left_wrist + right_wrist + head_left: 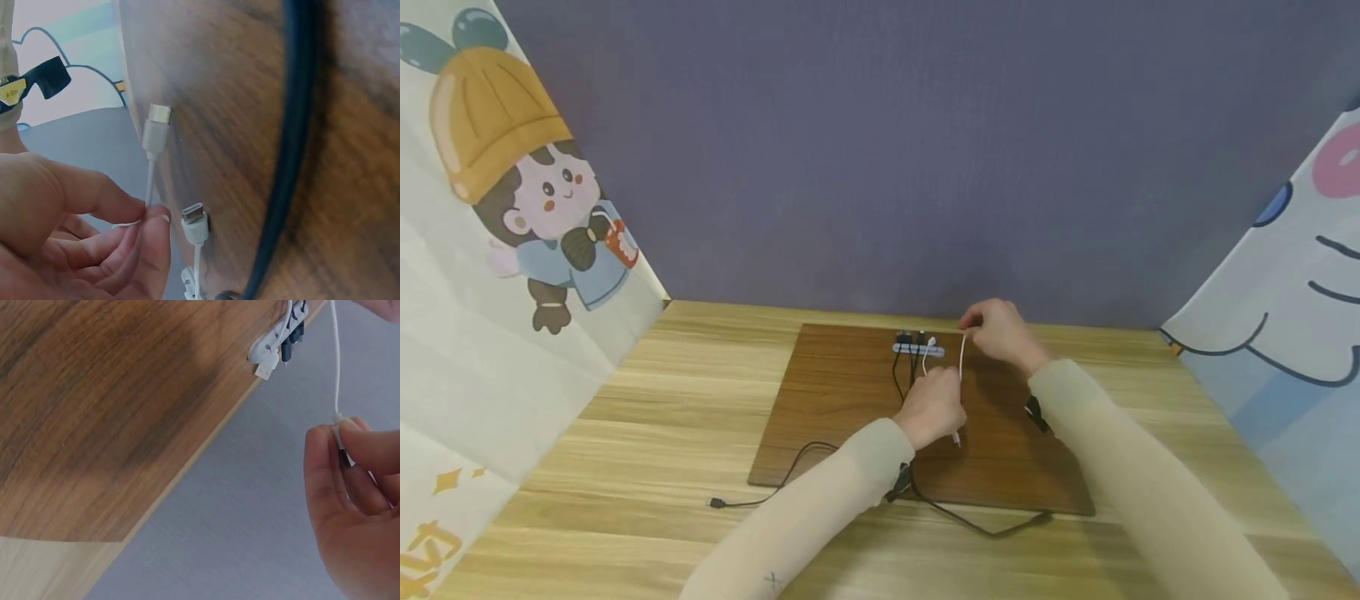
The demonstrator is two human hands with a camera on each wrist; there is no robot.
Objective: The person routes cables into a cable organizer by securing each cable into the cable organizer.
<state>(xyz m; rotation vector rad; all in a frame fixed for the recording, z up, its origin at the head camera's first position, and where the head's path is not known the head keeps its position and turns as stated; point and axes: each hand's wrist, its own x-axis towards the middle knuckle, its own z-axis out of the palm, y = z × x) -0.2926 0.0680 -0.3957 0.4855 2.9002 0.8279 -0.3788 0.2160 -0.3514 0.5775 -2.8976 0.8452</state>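
My left hand (931, 406) pinches a thin white USB cable (150, 178) between thumb and fingertips, just behind its plug (156, 130). The cable (962, 358) runs up from there to my right hand (1002, 335), raised over the board's far right part. In the right wrist view, thumb and fingers pinch the cable's other plug (341, 439), its metal end partly hidden among the fingers. A second white USB-C plug (195, 225) is beside the left fingertips. Near the board's back edge sits a pale cable holder (917, 350) with several black plugs and one white USB plug (267, 365) in it.
The dark brown wooden board (835, 400) lies on a light wood-grain table (647, 400). Black cables (808, 450) trail from the holder past the board's front edge, one plug (717, 502) lying at left. A grey-blue panel (880, 167) stands behind.
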